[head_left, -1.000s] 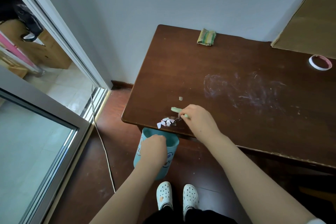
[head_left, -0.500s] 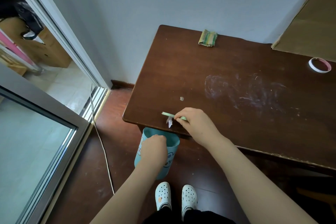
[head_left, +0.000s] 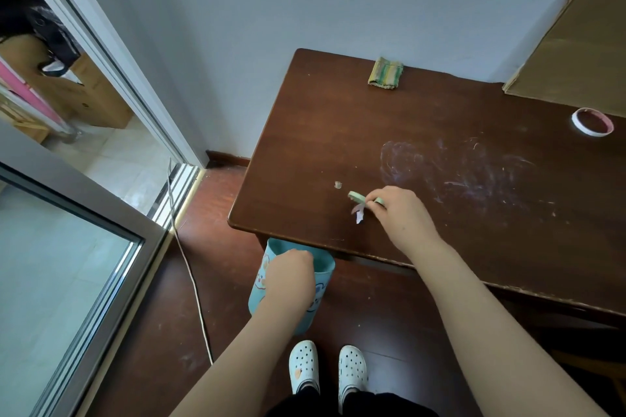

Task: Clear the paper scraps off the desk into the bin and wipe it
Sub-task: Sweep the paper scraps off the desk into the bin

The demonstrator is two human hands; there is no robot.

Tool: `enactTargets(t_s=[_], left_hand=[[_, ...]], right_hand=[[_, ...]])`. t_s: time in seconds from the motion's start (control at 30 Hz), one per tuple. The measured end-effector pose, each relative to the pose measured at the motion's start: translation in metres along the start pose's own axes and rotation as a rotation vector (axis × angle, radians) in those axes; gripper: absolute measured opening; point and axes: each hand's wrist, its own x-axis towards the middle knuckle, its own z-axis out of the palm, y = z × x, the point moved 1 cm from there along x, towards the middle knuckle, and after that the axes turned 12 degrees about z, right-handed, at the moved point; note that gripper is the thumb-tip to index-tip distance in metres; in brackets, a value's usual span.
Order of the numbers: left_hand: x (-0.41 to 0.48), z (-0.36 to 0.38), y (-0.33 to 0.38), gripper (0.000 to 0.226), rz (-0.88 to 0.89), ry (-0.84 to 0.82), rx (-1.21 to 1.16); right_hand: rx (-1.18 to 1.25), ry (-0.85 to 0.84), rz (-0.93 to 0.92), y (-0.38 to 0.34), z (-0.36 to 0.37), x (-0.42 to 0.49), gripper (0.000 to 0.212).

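Now the right hand (head_left: 403, 215) is pinching a green tool (head_left: 355, 195) against paper scraps (head_left: 359, 215) on the desk (head_left: 338, 112), while the left hand (head_left: 291, 278) is gripping the bin (head_left: 323, 266).

On view were one worktop (head_left: 338, 132), one teal bin (head_left: 325, 284), one striped cloth (head_left: 386, 73), one tape roll (head_left: 592, 133), one green strip (head_left: 355, 195), two white clogs (head_left: 304, 366).

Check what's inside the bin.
Only teal inner wall shows in the bin. The left hand on its rim covers most of the opening; scraps inside cannot be seen.
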Motion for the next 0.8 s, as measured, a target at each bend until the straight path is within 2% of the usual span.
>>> enactTargets(t_s=[0.13, 0.27, 0.3, 0.4, 0.53, 0.67, 0.8], left_hand=[[0.003, 0.001, 0.0, 0.025, 0.012, -0.001, 0.032], [0.004, 0.001, -0.001, 0.047, 0.015, -0.008, 0.034], [0.003, 0.001, -0.001, 0.047, 0.01, -0.016, 0.032], [0.001, 0.0, 0.001, 0.025, 0.021, 0.006, 0.045], [0.001, -0.003, 0.003, 0.021, 0.02, -0.01, 0.06], [0.003, -0.006, 0.005, 0.021, 0.021, -0.02, 0.075], [0.003, -0.006, 0.005, 0.022, 0.013, -0.02, 0.049]], right_hand=[[0.006, -0.106, -0.112, -0.023, 0.023, -0.019, 0.022], [0.124, -0.203, -0.233, -0.041, 0.03, -0.041, 0.021], [0.157, -0.191, -0.222, -0.039, 0.025, -0.04, 0.02], [0.219, -0.039, -0.116, -0.02, 0.006, -0.021, 0.017], [0.154, 0.153, 0.049, 0.008, -0.01, 0.016, 0.021], [0.012, 0.142, 0.112, 0.007, 0.0, 0.034, 0.028], [-0.11, 0.024, -0.021, -0.019, 0.019, 0.016, 0.03]])
